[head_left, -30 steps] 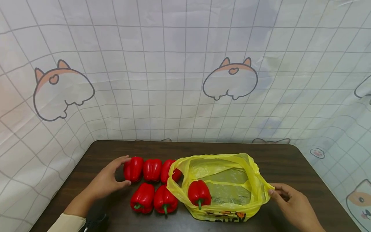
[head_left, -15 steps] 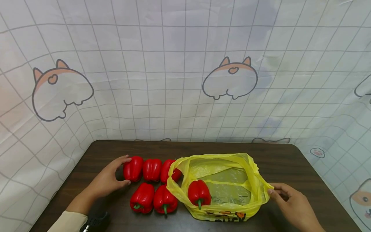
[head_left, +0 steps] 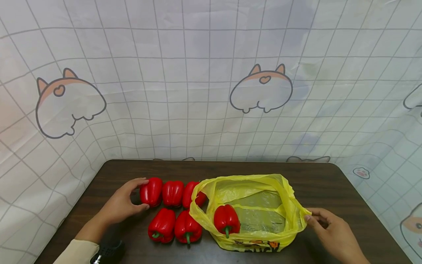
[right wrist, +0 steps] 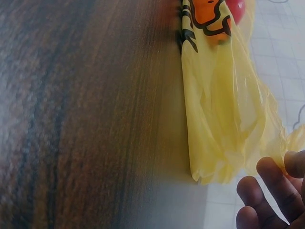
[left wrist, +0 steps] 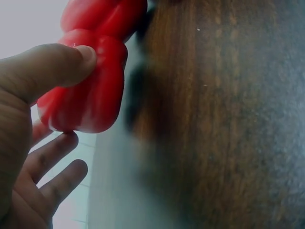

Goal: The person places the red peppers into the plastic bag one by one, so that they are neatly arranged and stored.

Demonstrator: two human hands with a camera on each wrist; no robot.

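My left hand (head_left: 120,205) holds the leftmost back red bell pepper (head_left: 151,192) from its left side, index fingertip at the top and thumb low. Up close in the left wrist view, the thumb (left wrist: 62,64) overlaps that pepper's side, while the other fingers spread below and behind it. On the right, my right hand (head_left: 334,233) pinches the side rim of a yellow plastic bag (head_left: 295,216) between thumb and finger. The bag lies with its mouth wide, and one red pepper (head_left: 226,220) sits inside at the left.
Several more red peppers lie left of the bag: a middle back one (head_left: 173,193), one partly covered by the bag (head_left: 191,194), and two in front, stems toward me. The dark wooden table (head_left: 132,168) meets a white grid-patterned cloth (head_left: 184,121) behind.
Almost nothing moves. The left hand and its pepper shift very slightly left; the right hand and bag stay in place.
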